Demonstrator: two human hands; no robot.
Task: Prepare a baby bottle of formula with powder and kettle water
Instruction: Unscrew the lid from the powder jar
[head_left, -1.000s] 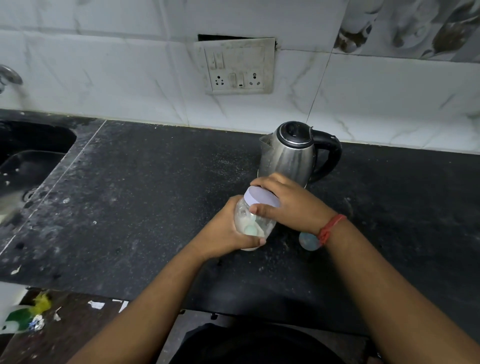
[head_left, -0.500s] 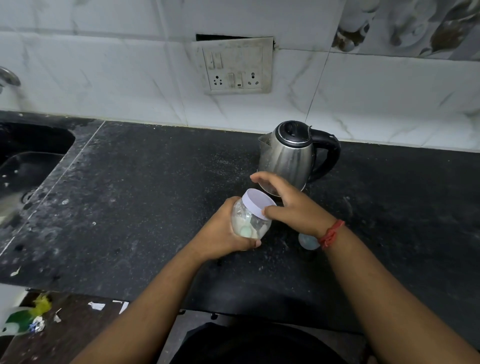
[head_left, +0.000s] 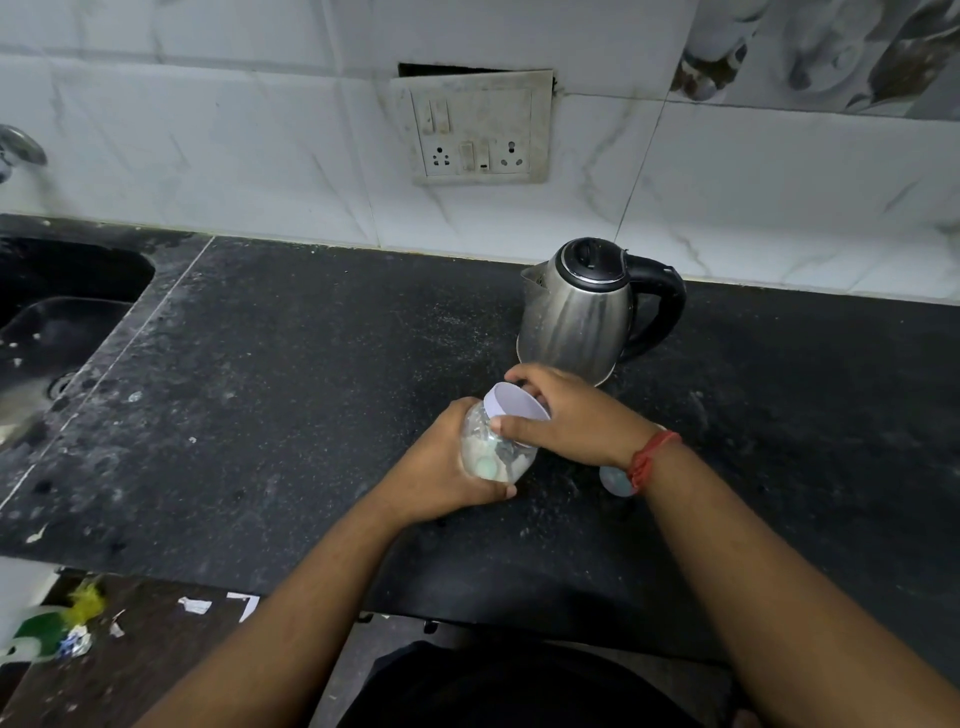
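Jar (head_left: 496, 452) tilted, lid (head_left: 515, 408) up-right toward kettle (head_left: 576, 317); left hand (head_left: 441, 467) grasps body, right hand (head_left: 571, 415) now re-grips lid.

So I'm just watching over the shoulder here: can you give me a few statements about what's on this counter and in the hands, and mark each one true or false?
1. The left hand grips the body of a clear jar. True.
2. The right hand grips the kettle by its handle. False: its fingers curl round the jar's white lid; the kettle stands untouched behind.
3. The jar is held tilted, above the dark counter. True.
4. The kettle's lid is open. False: it is closed.
5. A plug sits in the wall socket. False: both outlets are free.
6. The sink lies at the counter's left end. True.
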